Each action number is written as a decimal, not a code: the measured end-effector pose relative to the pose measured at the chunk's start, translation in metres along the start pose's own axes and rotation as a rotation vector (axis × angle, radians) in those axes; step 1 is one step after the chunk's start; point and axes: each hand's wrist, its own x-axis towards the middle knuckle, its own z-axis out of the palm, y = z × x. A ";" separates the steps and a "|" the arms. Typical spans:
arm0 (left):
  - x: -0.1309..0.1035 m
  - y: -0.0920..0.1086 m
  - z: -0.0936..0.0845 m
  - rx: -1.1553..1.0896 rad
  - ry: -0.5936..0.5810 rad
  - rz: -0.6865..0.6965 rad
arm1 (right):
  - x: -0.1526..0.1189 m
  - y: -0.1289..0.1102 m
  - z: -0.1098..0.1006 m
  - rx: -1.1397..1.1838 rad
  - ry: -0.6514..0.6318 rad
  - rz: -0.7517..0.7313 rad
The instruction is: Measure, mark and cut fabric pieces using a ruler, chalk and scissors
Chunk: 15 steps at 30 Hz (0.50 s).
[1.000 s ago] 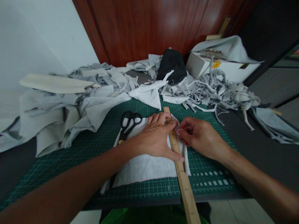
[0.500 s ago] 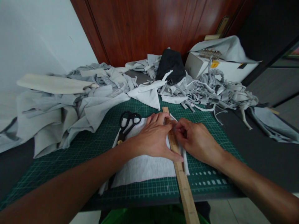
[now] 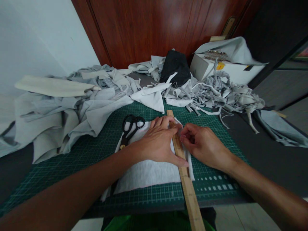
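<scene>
A wooden ruler [image 3: 189,189] lies lengthwise over a piece of light grey fabric [image 3: 146,175] near its right side. My left hand [image 3: 160,141] rests flat with fingers spread, pressing on the ruler and the fabric. Just right of the ruler, my right hand [image 3: 202,142] is closed in a pinch at the fabric's right edge, close to the left fingertips. What its fingers hold, if anything, is hidden. Black-handled scissors [image 3: 127,131] lie on the fabric's left part, their blades partly covered by my left forearm.
A green cutting mat [image 3: 216,185] covers the table under the work. Heaped grey fabric [image 3: 93,115] lies left, and tangled fabric strips [image 3: 211,96] lie at back right. A black cloth bundle [image 3: 175,67] and a white box [image 3: 204,65] stand behind.
Both hands, the ruler and the fabric stay nearly where they were. My right fingertips shift very slightly; the whole view moves a little.
</scene>
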 end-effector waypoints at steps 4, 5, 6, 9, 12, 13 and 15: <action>0.000 0.001 0.000 -0.025 -0.002 -0.007 | -0.004 0.003 -0.006 0.093 -0.153 -0.046; 0.000 0.001 0.000 -0.031 -0.003 -0.007 | -0.005 0.005 -0.007 0.126 -0.198 -0.043; 0.001 0.000 0.000 -0.036 -0.001 -0.005 | -0.006 0.007 -0.007 0.158 -0.229 -0.034; 0.001 0.000 0.001 -0.047 0.004 0.003 | -0.006 0.012 -0.004 0.302 -0.175 0.042; 0.001 0.001 0.000 -0.039 -0.006 -0.007 | -0.005 0.014 -0.001 0.417 0.021 0.155; 0.001 0.001 0.000 -0.030 -0.013 -0.007 | -0.005 0.013 -0.001 0.424 0.084 0.152; 0.001 0.001 -0.001 -0.017 -0.018 0.001 | -0.008 0.009 -0.002 0.400 0.149 0.081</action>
